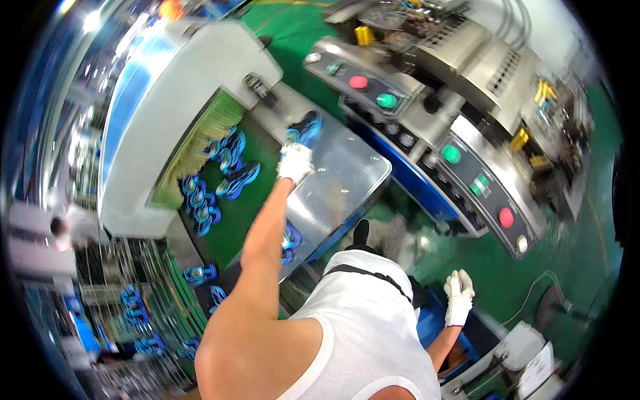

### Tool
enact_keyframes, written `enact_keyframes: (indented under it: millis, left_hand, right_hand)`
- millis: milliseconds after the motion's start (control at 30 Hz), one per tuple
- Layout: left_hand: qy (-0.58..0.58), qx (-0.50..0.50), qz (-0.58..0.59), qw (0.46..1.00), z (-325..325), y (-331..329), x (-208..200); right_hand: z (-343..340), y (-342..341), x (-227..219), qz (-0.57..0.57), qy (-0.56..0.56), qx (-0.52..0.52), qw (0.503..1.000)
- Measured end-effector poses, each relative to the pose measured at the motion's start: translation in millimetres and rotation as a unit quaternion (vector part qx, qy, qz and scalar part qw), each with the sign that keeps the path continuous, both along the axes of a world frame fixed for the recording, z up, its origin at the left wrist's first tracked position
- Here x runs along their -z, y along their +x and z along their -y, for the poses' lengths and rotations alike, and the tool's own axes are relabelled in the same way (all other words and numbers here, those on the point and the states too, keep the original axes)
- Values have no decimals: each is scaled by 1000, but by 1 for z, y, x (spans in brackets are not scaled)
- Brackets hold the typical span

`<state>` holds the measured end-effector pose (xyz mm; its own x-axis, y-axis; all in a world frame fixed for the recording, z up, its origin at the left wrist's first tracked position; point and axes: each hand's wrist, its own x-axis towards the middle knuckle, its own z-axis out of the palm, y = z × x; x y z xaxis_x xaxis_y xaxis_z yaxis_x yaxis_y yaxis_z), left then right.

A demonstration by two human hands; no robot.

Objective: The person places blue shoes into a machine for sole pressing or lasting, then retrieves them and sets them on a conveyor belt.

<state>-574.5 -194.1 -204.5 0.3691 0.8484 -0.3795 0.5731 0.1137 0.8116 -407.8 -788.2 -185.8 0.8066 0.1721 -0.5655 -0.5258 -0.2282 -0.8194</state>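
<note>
Fingers of the left hand [295, 163] sit at a blue shoe [307, 128] on the tabletop [347, 170], grip unclear, while the right hand [459, 298] hangs half-spread.

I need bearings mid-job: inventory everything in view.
Shoes: over ten, blue and black, on belt, metal top and racks
Belt: one, green, left of centre
Hooded machine: one, pale grey, upper left
Metal top: one, silver, centre
Panelled machine: one, silver and blue, upper right
Large buttons: two red, two green, its panels
Racks: count unclear, silver, lower left
Shirt: one, white, lower centre
Left hand: one, white glove, near a shoe
Right hand: one, white glove, lower right
</note>
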Motion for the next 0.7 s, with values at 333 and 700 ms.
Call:
enact_keyframes:
  millis: [333, 700]
  left_hand:
    - [219, -102, -344, 907, -257, -269, -83]
    - [235, 180, -420, 858, -206, -250, 71]
  right_hand:
    - [-212, 56, 14, 75, -225, -319, 917]
    - [-303, 15, -49, 95, -411, -484, 767]
